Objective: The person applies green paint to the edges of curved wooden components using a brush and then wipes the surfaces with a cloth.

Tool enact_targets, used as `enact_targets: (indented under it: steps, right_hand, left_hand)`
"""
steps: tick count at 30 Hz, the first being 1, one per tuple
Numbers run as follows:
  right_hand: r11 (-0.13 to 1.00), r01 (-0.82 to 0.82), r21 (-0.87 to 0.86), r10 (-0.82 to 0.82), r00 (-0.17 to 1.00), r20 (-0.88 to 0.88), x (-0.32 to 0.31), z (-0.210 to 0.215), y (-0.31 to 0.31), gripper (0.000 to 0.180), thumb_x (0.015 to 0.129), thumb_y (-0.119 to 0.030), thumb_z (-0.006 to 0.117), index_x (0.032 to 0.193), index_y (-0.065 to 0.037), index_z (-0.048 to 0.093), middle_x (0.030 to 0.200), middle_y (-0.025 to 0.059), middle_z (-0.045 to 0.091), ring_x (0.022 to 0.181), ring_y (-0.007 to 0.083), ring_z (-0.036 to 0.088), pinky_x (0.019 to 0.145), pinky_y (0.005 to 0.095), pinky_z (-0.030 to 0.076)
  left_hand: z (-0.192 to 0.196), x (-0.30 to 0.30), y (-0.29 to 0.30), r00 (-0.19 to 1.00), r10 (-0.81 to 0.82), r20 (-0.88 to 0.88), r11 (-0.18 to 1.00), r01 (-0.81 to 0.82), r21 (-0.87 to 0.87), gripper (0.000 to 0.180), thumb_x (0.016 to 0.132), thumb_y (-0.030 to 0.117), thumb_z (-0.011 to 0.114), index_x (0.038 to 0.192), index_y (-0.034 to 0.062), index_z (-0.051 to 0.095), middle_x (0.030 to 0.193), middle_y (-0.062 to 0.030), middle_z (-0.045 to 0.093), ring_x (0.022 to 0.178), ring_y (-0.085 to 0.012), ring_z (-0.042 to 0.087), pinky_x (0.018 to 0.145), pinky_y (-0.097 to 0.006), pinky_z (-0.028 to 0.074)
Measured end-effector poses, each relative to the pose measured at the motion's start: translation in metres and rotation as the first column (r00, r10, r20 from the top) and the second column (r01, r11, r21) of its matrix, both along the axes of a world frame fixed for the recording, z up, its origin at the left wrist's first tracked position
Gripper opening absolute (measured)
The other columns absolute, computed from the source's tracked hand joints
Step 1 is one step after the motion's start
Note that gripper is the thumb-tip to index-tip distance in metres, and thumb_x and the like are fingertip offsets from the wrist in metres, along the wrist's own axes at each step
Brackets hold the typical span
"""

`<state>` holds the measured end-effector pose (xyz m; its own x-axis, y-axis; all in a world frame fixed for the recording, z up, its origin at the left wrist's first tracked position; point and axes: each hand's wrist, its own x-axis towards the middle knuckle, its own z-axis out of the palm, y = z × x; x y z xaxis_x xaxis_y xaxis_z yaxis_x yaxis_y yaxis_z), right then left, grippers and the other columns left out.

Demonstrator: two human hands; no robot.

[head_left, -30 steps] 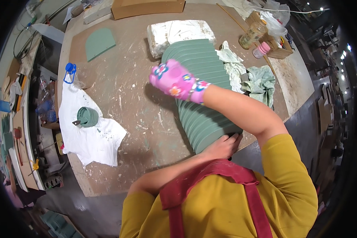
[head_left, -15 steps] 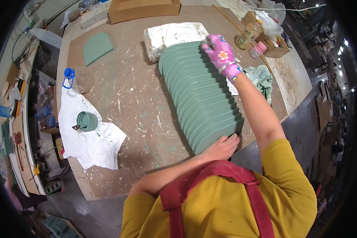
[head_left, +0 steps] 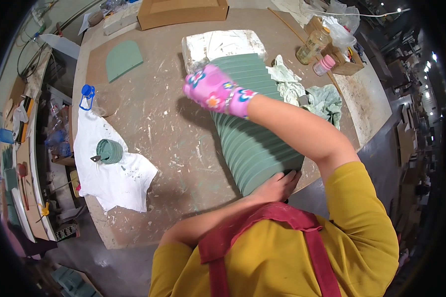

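Observation:
A long row of green arch-shaped boards stands on edge, packed face to face, on the worktable. At its near end my bare left hand is closed against the last board, fingers curled at its right corner. My right hand, in a pink flowered glove, is across the row's rounded left edge toward the far end. Its fingers are bent and slightly blurred; what they hold, if anything, is hidden. Behind the row sits a white paint-spattered block.
One green arched board lies at the far left. A jar of green paint with a brush stands on a white cloth. Right of the row are rags, a bottle and a pink-capped jar; a cardboard box is behind.
My gloved right hand has swept from the row's far right edge leftward and nearer, over to its rounded left edge. My left hand stays at the near end.

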<state>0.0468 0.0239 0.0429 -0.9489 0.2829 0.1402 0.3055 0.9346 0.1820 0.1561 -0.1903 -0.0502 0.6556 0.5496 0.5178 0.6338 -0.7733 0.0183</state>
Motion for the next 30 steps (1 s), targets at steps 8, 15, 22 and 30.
enact_targets:
  steps: [8,15,22,30]
  right_hand:
    - [0.962,0.14,-0.235,-0.16,0.985,-0.068,-0.003,0.007,0.022,0.011,0.077,-0.008,0.063,0.087,-0.005,0.063,0.088,0.0119,0.062,0.077,0.0277,0.065,0.065,0.0368,0.052]
    - [0.88,0.196,-0.433,-0.341,0.895,-0.287,0.019,0.011,0.037,0.008,0.082,-0.011,0.062,0.087,-0.005,0.058,0.092,0.015,0.061,0.085,0.036,0.061,0.073,0.0426,0.049]
    - [0.83,0.388,-0.401,-0.525,0.786,-0.327,0.07,0.006,0.068,0.018,0.083,-0.014,0.063,0.098,-0.006,0.061,0.097,0.0154,0.062,0.09,0.0357,0.061,0.077,0.0424,0.049]
    - [0.689,0.653,-0.314,-0.725,0.628,-0.284,0.145,0.005,0.093,0.032,0.084,-0.027,0.065,0.108,-0.006,0.061,0.104,0.0165,0.063,0.093,0.0352,0.063,0.078,0.0418,0.051]
  left_hand:
    - [0.001,-0.005,0.0,0.996,0.018,-0.093,0.999,-0.013,0.053,0.034,0.085,0.027,0.049,0.111,0.0109,0.063,0.139,-0.0095,0.045,0.122,-0.0255,0.04,0.081,-0.03,0.039]
    - [0.007,-0.008,0.003,0.998,-0.008,-0.063,0.999,0.01,0.041,0.036,0.082,0.029,0.05,0.109,0.0103,0.064,0.138,-0.0107,0.046,0.121,-0.0276,0.04,0.086,-0.031,0.039]
    - [0.003,-0.001,0.001,0.999,-0.012,0.042,0.999,0.013,-0.03,0.038,0.079,0.027,0.052,0.108,0.007,0.064,0.136,-0.0114,0.047,0.118,-0.0244,0.042,0.082,-0.029,0.036]
    - [0.006,-0.004,0.001,0.997,-0.006,0.073,1.0,0.005,0.023,0.037,0.081,0.022,0.05,0.109,0.0024,0.065,0.133,-0.0118,0.05,0.118,-0.0229,0.044,0.082,-0.029,0.036]
